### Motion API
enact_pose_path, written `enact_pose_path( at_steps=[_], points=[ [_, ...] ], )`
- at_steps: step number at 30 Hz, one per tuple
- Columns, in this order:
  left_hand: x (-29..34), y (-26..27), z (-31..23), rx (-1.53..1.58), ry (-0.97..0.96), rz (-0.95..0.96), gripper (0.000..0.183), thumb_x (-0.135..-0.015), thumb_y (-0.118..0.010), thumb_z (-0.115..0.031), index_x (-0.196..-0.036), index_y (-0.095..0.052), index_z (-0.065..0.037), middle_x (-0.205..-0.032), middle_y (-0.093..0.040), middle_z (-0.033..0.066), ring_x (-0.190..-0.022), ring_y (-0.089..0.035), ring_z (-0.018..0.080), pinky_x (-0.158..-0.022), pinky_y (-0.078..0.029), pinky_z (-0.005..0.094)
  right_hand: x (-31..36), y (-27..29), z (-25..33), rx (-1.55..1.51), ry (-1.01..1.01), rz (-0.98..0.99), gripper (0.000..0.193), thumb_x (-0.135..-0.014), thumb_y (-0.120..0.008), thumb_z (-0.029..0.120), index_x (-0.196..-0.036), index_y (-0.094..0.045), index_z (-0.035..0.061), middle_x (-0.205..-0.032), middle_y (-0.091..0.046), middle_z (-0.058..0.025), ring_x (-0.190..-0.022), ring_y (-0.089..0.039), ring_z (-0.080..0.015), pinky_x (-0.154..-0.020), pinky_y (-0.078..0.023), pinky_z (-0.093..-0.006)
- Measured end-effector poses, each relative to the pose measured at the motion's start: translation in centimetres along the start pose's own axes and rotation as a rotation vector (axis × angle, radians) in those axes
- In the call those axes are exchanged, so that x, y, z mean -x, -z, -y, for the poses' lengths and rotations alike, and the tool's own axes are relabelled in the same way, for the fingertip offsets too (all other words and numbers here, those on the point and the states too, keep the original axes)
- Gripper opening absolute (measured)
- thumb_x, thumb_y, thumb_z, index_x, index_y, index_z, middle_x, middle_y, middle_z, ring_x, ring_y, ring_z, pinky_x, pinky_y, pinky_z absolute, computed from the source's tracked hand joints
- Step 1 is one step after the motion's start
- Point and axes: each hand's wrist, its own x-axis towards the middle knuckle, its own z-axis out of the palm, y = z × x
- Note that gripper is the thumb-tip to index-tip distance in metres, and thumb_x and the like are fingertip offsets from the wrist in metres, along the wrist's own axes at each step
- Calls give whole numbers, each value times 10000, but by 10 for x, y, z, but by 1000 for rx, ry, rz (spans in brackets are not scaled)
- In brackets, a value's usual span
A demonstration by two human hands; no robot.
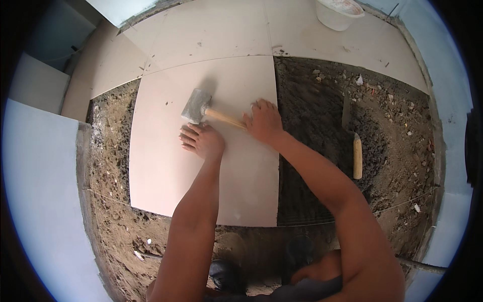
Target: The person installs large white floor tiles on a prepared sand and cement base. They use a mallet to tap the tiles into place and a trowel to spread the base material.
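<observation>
A large pale square tile (171,171) lies in front of me, its right edge beside dark wet mortar (312,121). On the tile's far half is a mallet (197,104) with a grey block head and a wooden handle pointing right. My right hand (263,121) is over the handle's end near the tile's right edge. Its palm hides the grip, and the fingertips point away from me. My left hand (203,141) rests on the tile, fingers outstretched, right at the near side of the mallet head.
A trowel (357,156) with a wooden handle stands in the mortar to the right. Laid tiles (216,30) run across the back, with a white bucket (338,14) on them. Pale blue walls (45,191) close both sides. A thin string (402,202) crosses near my feet, over rubble-strewn sand.
</observation>
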Motion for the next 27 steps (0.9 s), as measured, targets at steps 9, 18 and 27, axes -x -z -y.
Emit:
enact_pose_path(
  at_steps=[9, 18, 27],
  points=[
    [-15, -9, -19, -66, 122, -71, 677, -1021, -241, -406, -1533, -125, 22, -1616, -119, 187, -1507, -52, 312, -1221, -47, 452, -161, -8, -80, 315, -147, -124, 645, -1039, -327, 427, -1488, -285, -35, -1555, -271, -170, -1464, -208, -306, -1208, -141, -452],
    [-18, -17, -20, -100, 108, -158, 733, -991, -276, -451, -1542, -125, 8, -1624, -110, 171, -1506, -88, 305, -1222, -66, 449, -149, -14, -70, 331, -118, -154, 584, -1018, -428, 365, -1438, -376, -38, -1476, -368, -211, -1415, -304, -341, -1188, -208, -469],
    [-21, -19, -16, -142, 133, -151, 710, -991, -330, -428, -1530, -191, 13, -1618, -135, 175, -1491, -149, 333, -1211, -121, 477, -242, 102, -208, 221, -244, -613, 496, -876, -641, 333, -1218, -528, -8, -1286, -507, -258, -1137, -552, -414, -968, -467, -496]
  ],
)
